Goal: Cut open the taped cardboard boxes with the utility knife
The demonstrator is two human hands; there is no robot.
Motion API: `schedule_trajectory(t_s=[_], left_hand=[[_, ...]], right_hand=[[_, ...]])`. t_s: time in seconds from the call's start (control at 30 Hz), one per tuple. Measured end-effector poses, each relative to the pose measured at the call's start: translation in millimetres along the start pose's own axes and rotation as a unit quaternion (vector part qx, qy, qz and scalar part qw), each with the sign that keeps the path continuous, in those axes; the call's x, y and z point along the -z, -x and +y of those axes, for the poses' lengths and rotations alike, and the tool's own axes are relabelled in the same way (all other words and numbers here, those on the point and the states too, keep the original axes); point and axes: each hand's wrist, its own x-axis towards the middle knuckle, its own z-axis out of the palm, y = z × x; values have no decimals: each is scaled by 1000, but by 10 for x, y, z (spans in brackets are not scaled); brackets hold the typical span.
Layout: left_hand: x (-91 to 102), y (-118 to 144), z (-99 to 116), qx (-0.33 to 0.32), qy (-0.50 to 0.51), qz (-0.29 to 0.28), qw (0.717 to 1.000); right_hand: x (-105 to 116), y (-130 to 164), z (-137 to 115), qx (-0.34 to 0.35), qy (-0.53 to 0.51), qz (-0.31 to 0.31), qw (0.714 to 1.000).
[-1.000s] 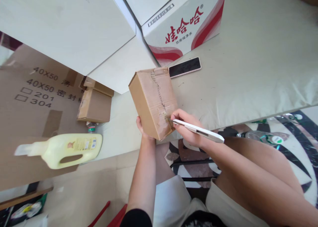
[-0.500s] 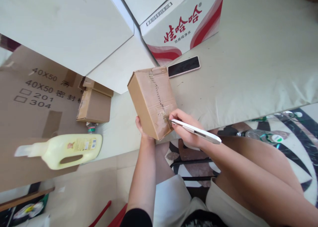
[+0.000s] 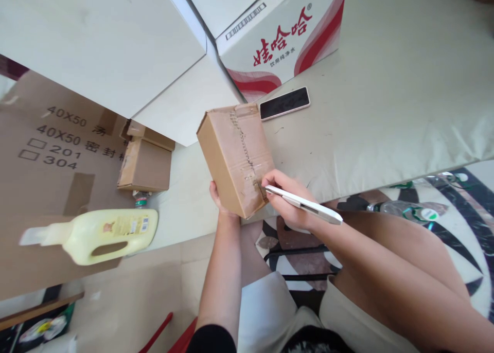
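Small brown taped cardboard box (image 3: 235,160), creased, cupped from below in left hand (image 3: 219,198). Right hand (image 3: 287,198) fingers pinched around slim white plastic cutter (image 3: 304,205), tip at tape seam.

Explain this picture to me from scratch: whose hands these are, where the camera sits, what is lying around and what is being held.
There is no machine here, only a person's two bare hands. The single camera is worn on the person's head and looks down at them. The left hand grips a small brown taped cardboard box from below. The right hand holds a slim white utility knife, its tip at the box's tape seam. On the pale cushioned surface lie a black-screened phone and a white carton with red lettering. To the left lies a pale yellow plastic jug.
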Motion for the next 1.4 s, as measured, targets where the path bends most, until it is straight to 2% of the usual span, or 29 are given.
schedule_trajectory(t_s=[0.77,1.4], left_hand=[[-21,25,-4,5,1,-43,999],[30,-9,-12,4,4,-42,999]], right_hand=[[12,11,-13,-11,19,-5,1000],[1,2,5,-12,22,-7,1000]])
